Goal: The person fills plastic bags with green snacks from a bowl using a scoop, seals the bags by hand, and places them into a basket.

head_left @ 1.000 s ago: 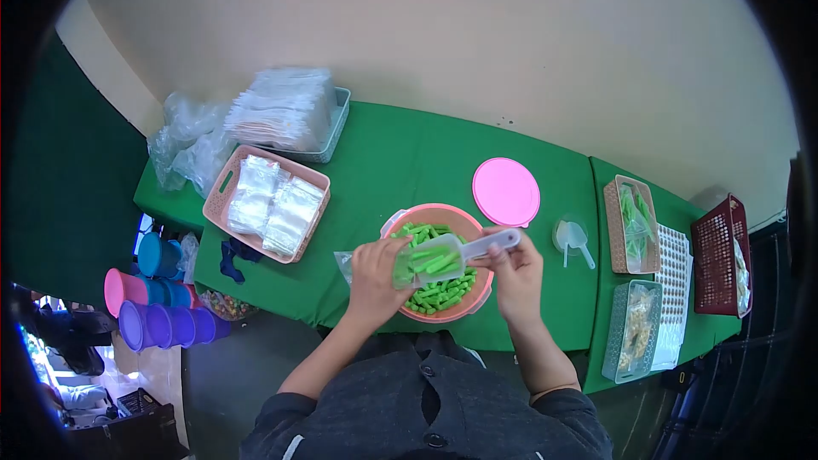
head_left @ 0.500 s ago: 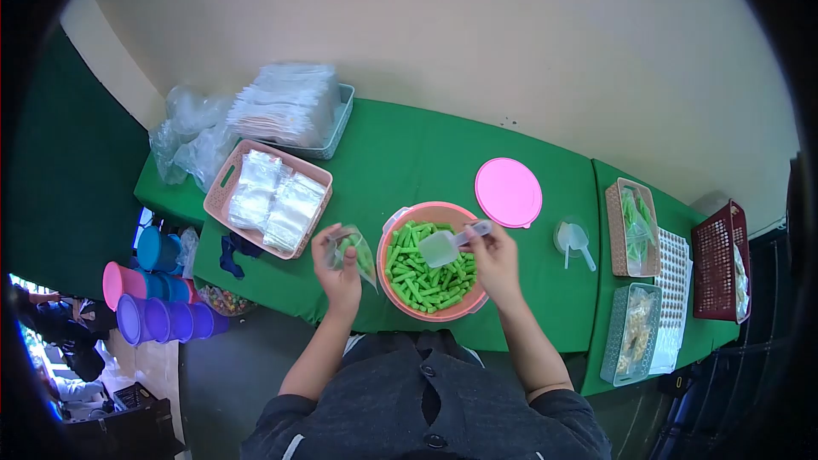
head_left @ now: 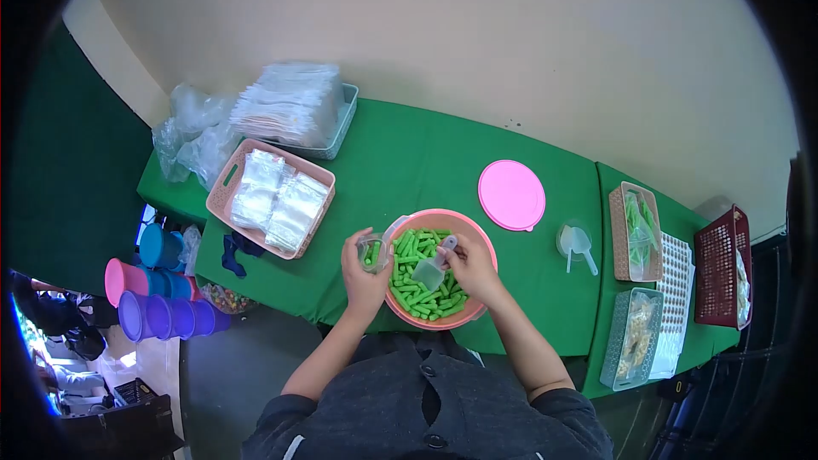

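Observation:
A pink tub (head_left: pixel 486 249) filled with short green stick-shaped pieces (head_left: pixel 416 296) stands at the table's front edge. My right hand (head_left: pixel 474 266) grips a translucent plastic scoop (head_left: pixel 429 273) by its handle, the bowl of it down among the pieces. At the tub's left rim, my left hand (head_left: pixel 365 283) is closed around a clear plastic bag (head_left: pixel 371 252), its mouth held wide. Some green pieces show inside that bag.
A pink basket of clear bags (head_left: pixel 221 201) sits to the left, with a stack of white packets (head_left: pixel 285 106) behind it. Right of the tub are a pink lid (head_left: pixel 510 194), a small container with a white scoop (head_left: pixel 578 239) and several baskets (head_left: pixel 619 269).
The scoop has gone from above the tub down into the green pieces, with my right hand moving left. My left hand has brought the bag right, closer to the tub, its mouth now facing up.

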`<act>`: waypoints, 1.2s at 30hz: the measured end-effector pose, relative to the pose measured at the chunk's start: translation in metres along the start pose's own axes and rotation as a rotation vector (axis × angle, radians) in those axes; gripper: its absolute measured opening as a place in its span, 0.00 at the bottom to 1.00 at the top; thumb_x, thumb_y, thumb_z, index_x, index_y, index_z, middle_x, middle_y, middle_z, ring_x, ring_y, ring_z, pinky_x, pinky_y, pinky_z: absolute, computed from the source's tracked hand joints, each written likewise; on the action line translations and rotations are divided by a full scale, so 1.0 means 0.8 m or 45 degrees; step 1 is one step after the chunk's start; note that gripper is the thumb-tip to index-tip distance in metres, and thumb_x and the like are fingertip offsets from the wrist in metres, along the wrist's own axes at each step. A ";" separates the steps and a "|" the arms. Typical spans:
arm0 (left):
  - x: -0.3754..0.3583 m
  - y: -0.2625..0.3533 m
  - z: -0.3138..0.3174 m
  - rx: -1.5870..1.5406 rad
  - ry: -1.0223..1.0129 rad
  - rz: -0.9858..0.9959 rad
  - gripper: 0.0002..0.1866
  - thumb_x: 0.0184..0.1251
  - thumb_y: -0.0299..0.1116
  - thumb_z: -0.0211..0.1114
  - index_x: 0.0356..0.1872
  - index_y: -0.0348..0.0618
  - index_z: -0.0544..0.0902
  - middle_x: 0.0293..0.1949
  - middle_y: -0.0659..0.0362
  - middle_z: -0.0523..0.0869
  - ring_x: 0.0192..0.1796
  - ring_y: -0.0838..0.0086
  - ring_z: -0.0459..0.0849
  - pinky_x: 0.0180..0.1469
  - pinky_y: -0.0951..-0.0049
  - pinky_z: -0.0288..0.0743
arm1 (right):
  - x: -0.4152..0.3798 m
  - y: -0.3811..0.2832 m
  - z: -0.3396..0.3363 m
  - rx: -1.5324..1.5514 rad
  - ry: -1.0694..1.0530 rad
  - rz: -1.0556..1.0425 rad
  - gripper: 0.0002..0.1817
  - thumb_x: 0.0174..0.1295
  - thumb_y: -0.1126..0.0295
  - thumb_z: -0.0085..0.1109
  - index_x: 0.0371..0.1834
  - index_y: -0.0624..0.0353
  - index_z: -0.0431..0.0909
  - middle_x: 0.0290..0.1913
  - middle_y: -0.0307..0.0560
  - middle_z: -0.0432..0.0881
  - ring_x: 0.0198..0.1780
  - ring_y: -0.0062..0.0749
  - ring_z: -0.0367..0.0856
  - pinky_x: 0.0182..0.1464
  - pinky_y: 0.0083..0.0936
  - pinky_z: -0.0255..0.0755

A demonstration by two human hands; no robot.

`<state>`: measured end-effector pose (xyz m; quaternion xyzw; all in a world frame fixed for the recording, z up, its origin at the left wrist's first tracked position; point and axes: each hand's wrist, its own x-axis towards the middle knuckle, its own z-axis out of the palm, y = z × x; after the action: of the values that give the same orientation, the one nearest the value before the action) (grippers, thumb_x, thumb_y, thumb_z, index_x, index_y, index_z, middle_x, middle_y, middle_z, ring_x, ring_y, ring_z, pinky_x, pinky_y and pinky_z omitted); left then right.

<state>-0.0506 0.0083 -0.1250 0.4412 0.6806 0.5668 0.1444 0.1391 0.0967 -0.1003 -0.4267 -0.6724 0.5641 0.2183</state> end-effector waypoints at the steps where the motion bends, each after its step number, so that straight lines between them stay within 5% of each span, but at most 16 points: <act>1: 0.000 0.001 0.002 -0.002 -0.001 -0.002 0.26 0.52 0.26 0.72 0.54 0.40 0.73 0.45 0.52 0.78 0.50 0.59 0.78 0.55 0.63 0.70 | -0.001 0.001 0.002 -0.010 -0.002 -0.044 0.06 0.69 0.77 0.52 0.45 0.68 0.75 0.38 0.48 0.83 0.39 0.27 0.84 0.41 0.23 0.80; 6: -0.001 -0.001 0.000 0.071 0.033 0.055 0.24 0.58 0.30 0.72 0.53 0.37 0.73 0.42 0.53 0.79 0.47 0.67 0.78 0.54 0.67 0.71 | -0.006 -0.001 -0.015 0.065 -0.029 0.071 0.07 0.68 0.74 0.54 0.42 0.68 0.74 0.34 0.48 0.83 0.34 0.26 0.83 0.38 0.24 0.78; 9: -0.002 -0.002 0.002 0.018 0.051 0.025 0.26 0.52 0.27 0.72 0.53 0.41 0.74 0.45 0.52 0.78 0.49 0.59 0.77 0.54 0.62 0.70 | -0.004 0.019 -0.008 0.075 0.115 0.054 0.07 0.69 0.74 0.54 0.42 0.68 0.74 0.33 0.47 0.83 0.34 0.26 0.83 0.37 0.22 0.79; 25: -0.002 0.000 0.000 0.038 0.039 0.011 0.28 0.48 0.26 0.73 0.53 0.42 0.74 0.46 0.53 0.77 0.50 0.59 0.77 0.55 0.62 0.69 | -0.003 0.030 0.010 0.385 0.159 0.185 0.11 0.71 0.70 0.52 0.46 0.69 0.75 0.36 0.47 0.83 0.37 0.28 0.85 0.44 0.21 0.82; 27: -0.001 0.001 -0.001 0.135 0.055 0.106 0.24 0.58 0.32 0.72 0.53 0.38 0.74 0.42 0.53 0.80 0.47 0.66 0.79 0.53 0.66 0.72 | -0.003 0.030 0.012 0.389 0.149 0.212 0.11 0.72 0.70 0.51 0.47 0.69 0.74 0.37 0.47 0.83 0.37 0.28 0.85 0.44 0.21 0.82; 29: -0.002 0.000 -0.003 0.094 0.041 0.065 0.25 0.54 0.29 0.73 0.53 0.40 0.74 0.44 0.53 0.79 0.48 0.62 0.78 0.54 0.64 0.70 | 0.000 0.033 0.012 0.699 0.250 0.155 0.10 0.71 0.72 0.51 0.45 0.70 0.74 0.36 0.49 0.82 0.39 0.31 0.86 0.41 0.22 0.83; 33: -0.002 0.004 -0.003 0.050 0.044 0.034 0.27 0.50 0.26 0.73 0.53 0.42 0.74 0.46 0.53 0.77 0.50 0.59 0.77 0.55 0.61 0.68 | -0.001 0.031 0.011 0.684 0.170 0.214 0.10 0.71 0.72 0.52 0.46 0.70 0.73 0.36 0.51 0.82 0.40 0.31 0.86 0.40 0.22 0.83; 36: -0.002 0.001 -0.001 0.041 0.037 0.038 0.27 0.49 0.25 0.73 0.54 0.42 0.74 0.46 0.53 0.77 0.50 0.58 0.77 0.55 0.61 0.68 | -0.006 0.027 0.020 0.265 0.095 0.247 0.09 0.70 0.72 0.52 0.45 0.70 0.72 0.36 0.51 0.83 0.40 0.30 0.86 0.39 0.22 0.82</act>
<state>-0.0500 0.0066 -0.1249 0.4453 0.6850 0.5642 0.1186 0.1366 0.0840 -0.1240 -0.4854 -0.5572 0.6330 0.2307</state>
